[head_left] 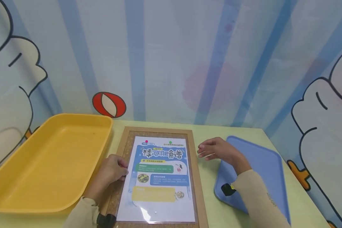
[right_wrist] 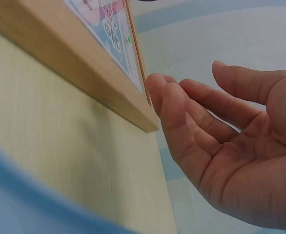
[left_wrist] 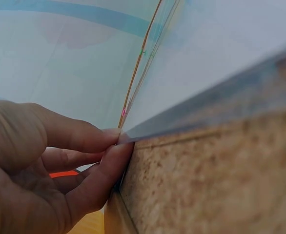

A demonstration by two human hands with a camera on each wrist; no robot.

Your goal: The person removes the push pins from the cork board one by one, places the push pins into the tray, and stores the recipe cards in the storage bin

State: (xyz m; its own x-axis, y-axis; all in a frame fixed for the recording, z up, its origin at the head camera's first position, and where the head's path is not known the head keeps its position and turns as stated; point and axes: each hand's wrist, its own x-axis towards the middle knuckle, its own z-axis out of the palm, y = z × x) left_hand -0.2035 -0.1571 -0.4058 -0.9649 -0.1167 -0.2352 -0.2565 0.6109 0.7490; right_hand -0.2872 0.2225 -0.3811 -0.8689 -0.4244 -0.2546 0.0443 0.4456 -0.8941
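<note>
A laminated poster point(head_left: 161, 172) with Chinese print lies on a wood-framed corkboard point(head_left: 200, 193). At its top edge are a pink pushpin point(head_left: 146, 141) and a green pushpin point(head_left: 170, 142). My left hand point(head_left: 113, 169) pinches the poster's left edge between thumb and index finger; the left wrist view shows that edge lifted off the cork point(left_wrist: 216, 180). To the right of the board, my right hand point(head_left: 220, 151) hovers beside the frame with loosely bent fingers. Nothing is in its grasp, as the right wrist view of the hand point(right_wrist: 235, 146) confirms.
A deep yellow tray point(head_left: 49, 161) stands left of the board, near the left forearm. Under the right forearm is a blue tray point(head_left: 262, 164). Both trays and the board are on a pale yellow table point(head_left: 210, 180), with a printed curtain point(head_left: 171, 63) behind.
</note>
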